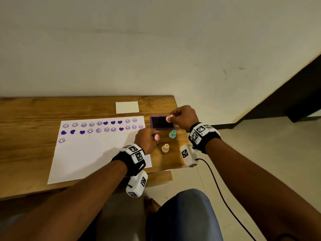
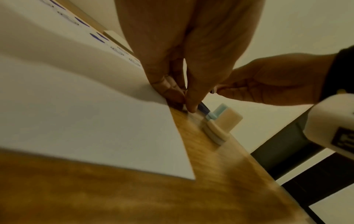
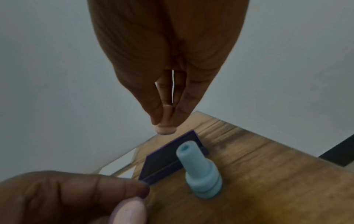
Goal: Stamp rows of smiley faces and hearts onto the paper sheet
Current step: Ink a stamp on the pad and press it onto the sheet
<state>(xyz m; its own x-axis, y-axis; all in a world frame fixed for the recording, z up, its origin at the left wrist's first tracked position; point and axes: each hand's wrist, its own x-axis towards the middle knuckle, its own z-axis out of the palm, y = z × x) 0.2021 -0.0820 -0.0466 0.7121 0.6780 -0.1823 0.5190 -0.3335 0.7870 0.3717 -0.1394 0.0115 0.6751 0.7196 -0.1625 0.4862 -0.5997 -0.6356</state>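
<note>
I am pinching a pink stamp [image 1: 168, 118] in my right hand [image 1: 184, 117] over the ink pad [image 1: 161, 122] and another stamp [image 1: 157, 137] in my left hand [image 1: 147, 140], and pressing crooked could smudge the paper [image 1: 97, 153].

Plain room: wooden table [image 1: 34, 110], bare wall [image 1: 156, 40]

I count four stamps: one pink stamp [image 1: 168, 118] in my right hand [image 1: 185, 117]; one lilac stamp [image 1: 157, 137] in my left hand [image 1: 147, 140]; one teal stamp [image 1: 172, 134] and one cream stamp [image 1: 165, 148] on the tabletop [image 1: 34, 108]; one ink pad [image 1: 160, 122]; one paper sheet [image 1: 90, 157]; one blank card [image 1: 127, 107]; seven hearts, seventeen smileys.
</note>
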